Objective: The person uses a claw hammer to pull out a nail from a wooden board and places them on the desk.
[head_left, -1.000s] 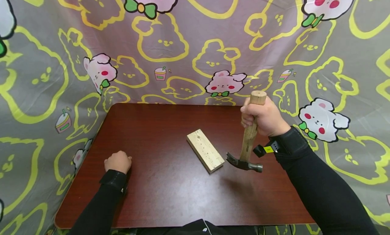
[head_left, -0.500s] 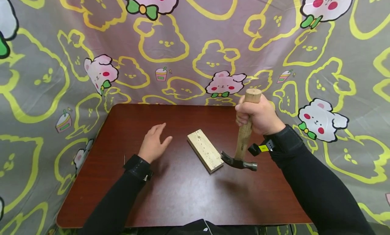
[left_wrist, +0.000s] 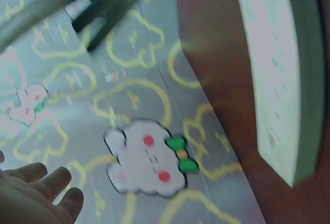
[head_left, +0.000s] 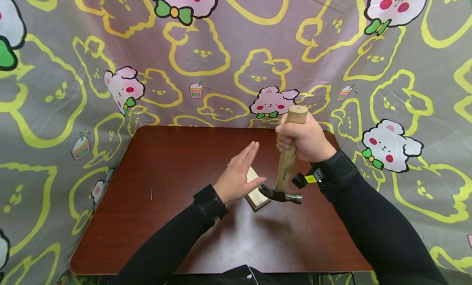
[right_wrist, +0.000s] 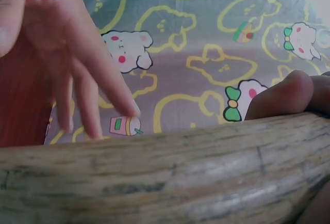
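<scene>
Black sleeves reach in over the reddish-brown bench (head_left: 206,244). Nearest, the left hand (head_left: 239,174) hovers flat above the pale wooden block (head_left: 257,194), fingers straight and holding nothing. Just beside it, the hammer (head_left: 282,182) hangs head-down, its dark claw near the block's near end. Above, the right hand (head_left: 304,139) keeps a closed grip, curled tight round the wooden handle. A small nail (head_left: 151,193) lies well apart to the left, before the cartoon-printed cloth (head_left: 221,51).

Black long sleeves (head_left: 372,219), black wristbands (head_left: 210,203)
</scene>
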The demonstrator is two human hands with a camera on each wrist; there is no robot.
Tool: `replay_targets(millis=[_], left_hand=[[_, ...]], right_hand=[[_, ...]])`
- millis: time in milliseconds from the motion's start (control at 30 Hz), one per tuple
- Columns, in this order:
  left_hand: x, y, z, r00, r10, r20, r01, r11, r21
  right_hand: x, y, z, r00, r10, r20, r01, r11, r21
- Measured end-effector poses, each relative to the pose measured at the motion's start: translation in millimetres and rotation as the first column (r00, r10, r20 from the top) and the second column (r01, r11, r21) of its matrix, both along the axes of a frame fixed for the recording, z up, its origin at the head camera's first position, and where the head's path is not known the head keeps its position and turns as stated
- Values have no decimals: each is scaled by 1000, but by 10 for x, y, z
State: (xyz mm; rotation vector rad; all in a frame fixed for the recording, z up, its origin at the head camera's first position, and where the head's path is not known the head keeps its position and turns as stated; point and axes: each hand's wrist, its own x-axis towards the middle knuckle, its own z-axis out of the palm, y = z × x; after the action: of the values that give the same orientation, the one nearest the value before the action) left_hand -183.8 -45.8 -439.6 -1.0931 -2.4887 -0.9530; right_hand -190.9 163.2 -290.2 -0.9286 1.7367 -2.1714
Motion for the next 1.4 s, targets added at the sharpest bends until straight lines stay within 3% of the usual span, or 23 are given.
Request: replay_targets(millis=[267,367,500,600,733,933,1167,1400], left_hand=[[190,375,47,987,-139,74,138,990,22],[242,438,37,979,-147,143,142,989,44],[282,459,17,979,-98,181,92,995,41],[286,473,-3,987,-67,146,62,997,39],[271,491,-49,1000,-17,18,17,1000,10],[257,499,-89,994,18,-111,-15,1000,27],[290,504,-81,989,55,-137,-48,998,49],[265,414,-70,994,85,-73,-81,995,52]], right_hand=[[-12,-72,5,1000,2,-24,-3,1000,-23],[-17,-95,17,1000,-1,-21,0,1000,-25],[-25,-111,18,1000,-13,-27,12,1000,-27],[-30,-118,10,1000,-16,-26,15,999,-41],[-41,-132,0,1000,-19,-24,17,998,-60],[-58,-149,-7,999,-32,-11,32,997,-67],[-90,-168,-25,999,-43,25,45,996,-73],[-117,-185,-54,994,-81,71,86,994,-72]])
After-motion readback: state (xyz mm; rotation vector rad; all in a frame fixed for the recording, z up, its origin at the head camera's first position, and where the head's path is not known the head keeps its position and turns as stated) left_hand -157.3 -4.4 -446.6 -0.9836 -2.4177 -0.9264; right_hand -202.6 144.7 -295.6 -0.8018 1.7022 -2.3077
